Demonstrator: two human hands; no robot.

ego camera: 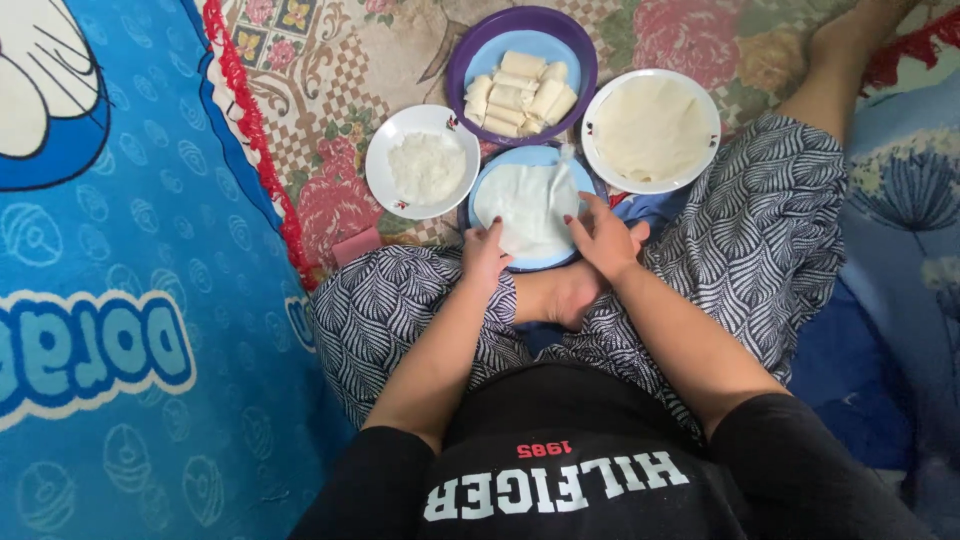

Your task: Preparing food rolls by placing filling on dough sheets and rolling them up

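Note:
A thin white wrapper sheet point(525, 205) lies spread on a light blue plate point(533, 156) in front of my crossed legs. My left hand point(484, 253) rests on the sheet's near left edge, fingers flat. My right hand point(601, 236) presses the sheet's right edge, fingers curled over it. A corner of the sheet sticks up at the far right. Neither hand lifts anything off the plate.
A white plate of white filling point(424, 160) stands to the left. A purple bowl point(521, 70) holds several rolled wrappers. A white plate with a stack of flat wrappers point(651, 130) is at right. All sit on a floral mat point(330, 90); a blue blanket point(120, 300) lies left.

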